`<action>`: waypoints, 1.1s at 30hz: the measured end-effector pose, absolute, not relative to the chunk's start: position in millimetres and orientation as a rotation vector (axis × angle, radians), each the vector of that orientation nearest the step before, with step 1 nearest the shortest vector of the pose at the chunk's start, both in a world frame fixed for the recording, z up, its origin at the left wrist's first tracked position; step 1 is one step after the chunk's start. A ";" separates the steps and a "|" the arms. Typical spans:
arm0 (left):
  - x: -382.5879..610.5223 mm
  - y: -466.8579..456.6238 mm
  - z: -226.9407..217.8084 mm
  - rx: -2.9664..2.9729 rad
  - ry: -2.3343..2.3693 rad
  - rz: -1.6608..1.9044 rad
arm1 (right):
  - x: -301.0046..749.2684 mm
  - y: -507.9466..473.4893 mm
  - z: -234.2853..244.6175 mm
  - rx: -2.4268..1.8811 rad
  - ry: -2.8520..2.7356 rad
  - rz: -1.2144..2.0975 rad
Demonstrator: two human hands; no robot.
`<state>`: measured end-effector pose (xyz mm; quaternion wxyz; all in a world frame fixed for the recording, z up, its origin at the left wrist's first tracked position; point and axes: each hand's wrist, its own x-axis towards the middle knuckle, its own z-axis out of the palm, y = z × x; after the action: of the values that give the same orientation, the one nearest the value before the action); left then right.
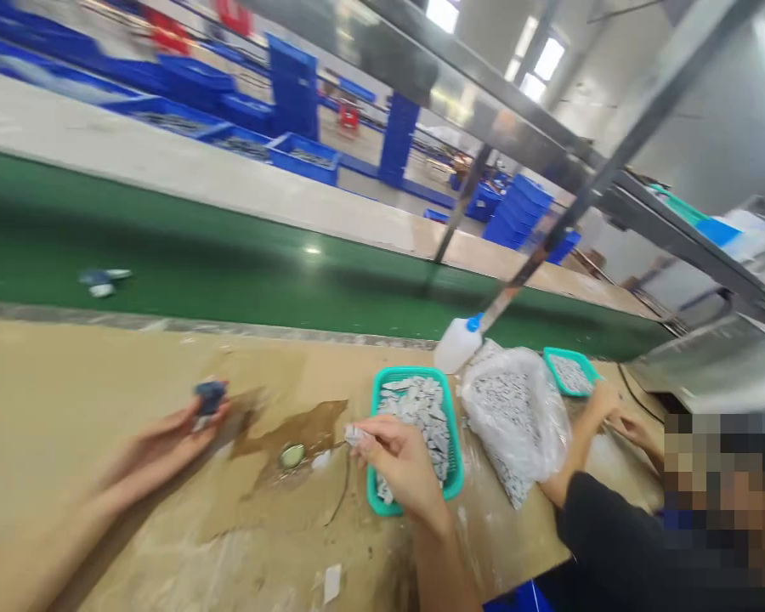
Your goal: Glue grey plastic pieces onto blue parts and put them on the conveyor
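Observation:
My left hand (182,438) is closed at the fingertips around a small dark blue part (210,396), over the left of the tan worktable (184,552). The exact kind of part is blurred. Between the thumb and fingers of my right hand (401,463) is a small whitish piece (355,434). That hand reaches across the left side of a green plastic basket (457,480), which holds many flat grey-white pieces (421,404). A round, shiny shallow dish or lid (291,456) lies on the table between my hands, beside a brown torn patch.
A white bottle with a blue cap (457,344) and a clear bag of small grey pieces (510,408) stand right of the basket. Further right, a co-worker's hands (612,408) are near another green basket (570,372). Beyond the table edge runs a green conveyor belt (261,280) carrying a blue-white item (102,280).

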<state>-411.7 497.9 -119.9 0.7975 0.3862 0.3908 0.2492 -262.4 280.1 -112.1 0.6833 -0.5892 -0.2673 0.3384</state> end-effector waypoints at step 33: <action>-421.3 503.6 -174.3 0.675 0.373 0.390 | -313.6 314.1 -186.9 -1.927 -1.403 -0.196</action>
<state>-421.3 503.6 -174.3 0.9081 0.3273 0.1805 0.1889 -313.6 314.1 -186.9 0.3664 -0.7497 -0.5458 -0.0762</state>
